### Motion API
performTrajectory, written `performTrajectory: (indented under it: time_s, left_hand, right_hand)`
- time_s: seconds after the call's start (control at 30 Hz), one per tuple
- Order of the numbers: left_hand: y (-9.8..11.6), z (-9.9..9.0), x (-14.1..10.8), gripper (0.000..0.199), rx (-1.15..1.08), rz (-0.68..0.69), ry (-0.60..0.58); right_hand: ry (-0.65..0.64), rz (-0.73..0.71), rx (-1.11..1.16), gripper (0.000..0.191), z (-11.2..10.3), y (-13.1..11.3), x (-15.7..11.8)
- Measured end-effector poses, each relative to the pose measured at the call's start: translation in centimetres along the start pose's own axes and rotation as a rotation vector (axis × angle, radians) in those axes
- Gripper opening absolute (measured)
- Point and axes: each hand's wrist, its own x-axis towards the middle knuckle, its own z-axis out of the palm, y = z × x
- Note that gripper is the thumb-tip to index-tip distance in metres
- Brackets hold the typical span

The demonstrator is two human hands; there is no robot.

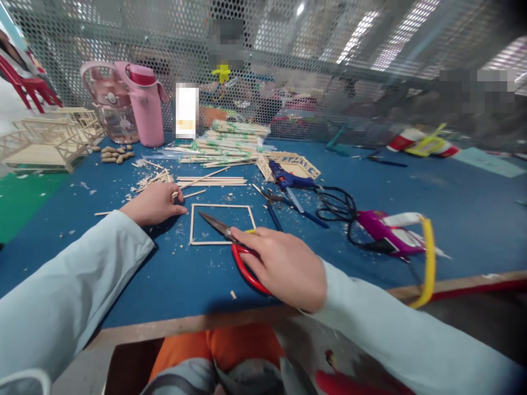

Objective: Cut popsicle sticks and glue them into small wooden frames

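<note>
My right hand grips a pair of scissors by the red handles. The dark blades are together and lie over a rectangular frame of thin wooden sticks on the blue tabletop. Left of that frame, my left hand has its fingers curled around the near end of a thin wooden stick, which slants away to the right. Its thumb reaches toward the frame's left side without touching it. A short stick piece lies just beyond the fingertips. Broken bits are heaped behind this hand.
Straight sticks and wrapped bundles lie farther back. Pliers, a blue glue gun and a purple tool with cable are right. Two pink bottles, peanuts and wooden models stand left. Perforated metal panel behind.
</note>
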Motion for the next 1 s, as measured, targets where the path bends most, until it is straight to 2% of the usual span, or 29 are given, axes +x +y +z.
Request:
performTrajectory:
  time_s: [0.17, 0.3, 0.47, 0.63, 0.73, 0.83, 0.93, 1.0]
  left_hand:
    - [0.0, 0.0, 0.1, 0.022, 0.019, 0.005, 0.0]
    - [0.0, 0.2, 0.1, 0.022, 0.011, 0.001, 0.008]
    - [-0.1, 0.4, 0.1, 0.025, -0.045, 0.005, 0.004]
    - [0.1, 0.8, -0.1, 0.033, -0.145, 0.05, 0.001]
    - [0.6, 1.1, -0.3, 0.039, -0.163, 0.026, 0.052]
    - [1.3, 1.5, -0.4, 0.043, -0.19, 0.013, 0.051]
    - [2.1, 1.8, -0.4, 0.032, -0.257, -0.029, 0.082]
    - [2.5, 2.0, -0.4, 0.024, -0.342, -0.091, 0.117]
  right_hand:
    - [0.015, -0.023, 0.054, 0.041, 0.1, -0.4, 0.7]
    - [-0.01, -0.014, 0.009, 0.04, -0.3, -0.4, 0.8]
    - [-0.023, -0.008, 0.013, 0.038, -2.1, 0.3, -0.8]
    - [0.038, -0.02, 0.159, 0.04, -3.8, 2.1, -3.3]
    - [0.123, 0.126, 0.265, 0.043, -2.6, 3.5, -4.3]
    - [0.175, 0.283, 0.295, 0.044, 0.2, 4.9, -4.0]
    - [0.221, 0.396, 0.257, 0.044, 2.5, 6.4, -3.2]
    - [0.247, 0.418, 0.328, 0.043, 3.0, 7.2, -2.9]
